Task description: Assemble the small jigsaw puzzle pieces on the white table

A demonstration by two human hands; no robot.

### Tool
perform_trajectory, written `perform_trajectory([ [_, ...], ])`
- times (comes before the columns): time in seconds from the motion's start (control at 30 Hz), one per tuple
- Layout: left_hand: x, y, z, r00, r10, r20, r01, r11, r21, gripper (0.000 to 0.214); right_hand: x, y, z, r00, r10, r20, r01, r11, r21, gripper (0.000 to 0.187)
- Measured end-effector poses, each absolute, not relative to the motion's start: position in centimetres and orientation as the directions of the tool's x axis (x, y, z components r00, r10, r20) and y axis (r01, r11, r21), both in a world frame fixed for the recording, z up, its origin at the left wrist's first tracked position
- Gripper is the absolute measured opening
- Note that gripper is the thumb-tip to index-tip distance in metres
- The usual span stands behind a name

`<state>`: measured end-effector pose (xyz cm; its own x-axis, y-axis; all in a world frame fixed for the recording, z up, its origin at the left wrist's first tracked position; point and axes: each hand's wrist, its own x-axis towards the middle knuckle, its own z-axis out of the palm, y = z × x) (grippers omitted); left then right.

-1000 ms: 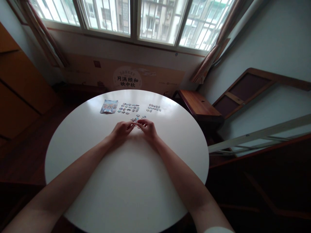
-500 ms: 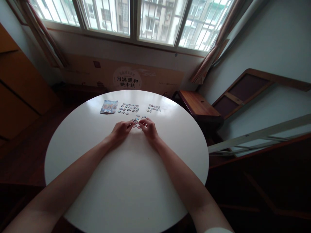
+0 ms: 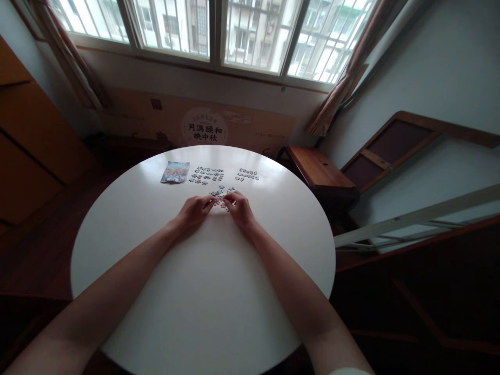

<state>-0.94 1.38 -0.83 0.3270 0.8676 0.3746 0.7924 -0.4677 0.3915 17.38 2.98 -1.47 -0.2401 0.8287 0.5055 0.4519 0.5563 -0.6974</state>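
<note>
Both of my hands meet over a small loose pile of jigsaw puzzle pieces (image 3: 221,192) on the white round table (image 3: 203,291). The fingers of my left hand (image 3: 196,208) are pinched at the left side of the pile, on a puzzle piece. Facing it from the right, my right hand (image 3: 239,207) pinches at a puzzle piece too, its fingertips close to the left ones. The fingers partly cover the pieces between them. Beyond the hands lie spread rows of pieces (image 3: 207,174) and a smaller group (image 3: 248,174) to the right.
A colourful picture sheet or packet (image 3: 175,172) lies at the back left of the table. A wooden bench or stool (image 3: 318,165) stands past the table's right edge. Barred windows (image 3: 253,39) and a printed banner (image 3: 242,117) are behind.
Almost nothing differs. Both hands stay pinched over the pile, with only slight finger movement.
</note>
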Motion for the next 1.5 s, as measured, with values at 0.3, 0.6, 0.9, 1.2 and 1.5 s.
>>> perform_trajectory([
  [0.3,-0.84,1.19,-0.50,0.324,0.870,0.371,0.797,-0.463,0.389,0.030,17.38,3.11,-1.64,-0.243,0.823,0.513,0.463,0.563,-0.684,0.008],
  [0.6,-0.79,1.17,-0.42,0.282,0.883,0.375,0.813,-0.428,0.395,0.034,17.43,3.21,-1.76,-0.243,0.820,0.519,0.469,0.567,-0.677,0.009],
  [0.9,-0.76,1.15,-0.46,0.310,0.874,0.374,0.803,-0.451,0.389,0.033,17.38,3.22,-1.78,-0.242,0.820,0.519,0.455,0.568,-0.686,0.008],
  [1.2,-0.77,1.11,-0.36,0.318,0.877,0.360,0.809,-0.449,0.380,0.034,17.36,3.17,-1.79,-0.243,0.820,0.519,0.464,0.568,-0.680,0.010],
  [1.5,-0.71,1.04,-0.27,0.320,0.875,0.365,0.800,-0.455,0.392,0.035,17.37,3.24,-1.85,-0.244,0.828,0.505,0.474,0.556,-0.683,0.011],
])
